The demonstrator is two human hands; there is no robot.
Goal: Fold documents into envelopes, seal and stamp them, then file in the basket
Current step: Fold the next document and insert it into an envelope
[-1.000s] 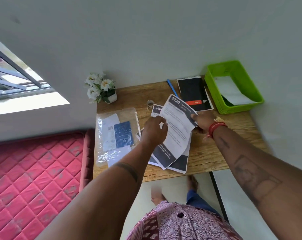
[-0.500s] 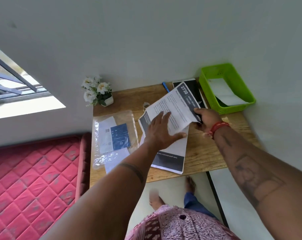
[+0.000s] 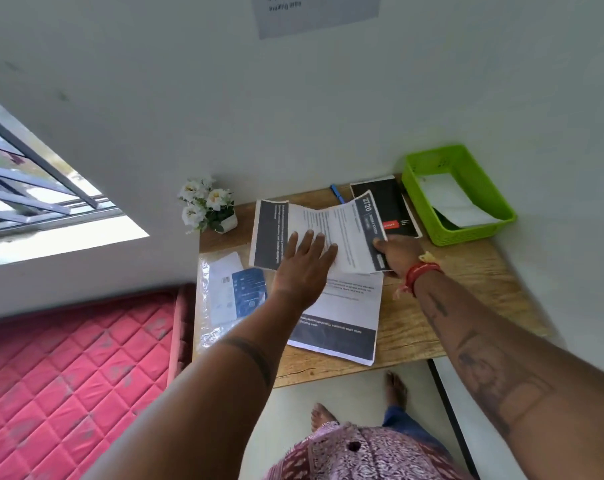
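Two hands: left (image 3: 305,263), right (image 3: 397,252). Two printed sheets: one held (image 3: 331,225), one flat beneath (image 3: 345,317). One green basket (image 3: 428,161) with one white paper (image 3: 449,199). One black notebook (image 3: 388,199), one blue pen (image 3: 337,193), one flower pot (image 3: 207,206), one plastic bag (image 3: 224,292).

The left hand (image 3: 305,261) covers the middle of the top document (image 3: 328,233), and its print is too small to read. The lower sheet (image 3: 342,317) lies partly hidden under that forearm. Beyond the right hand (image 3: 399,252), the document covers the pen's (image 3: 336,192) lower end. The wall notice (image 3: 314,12) is cut off by the top edge.
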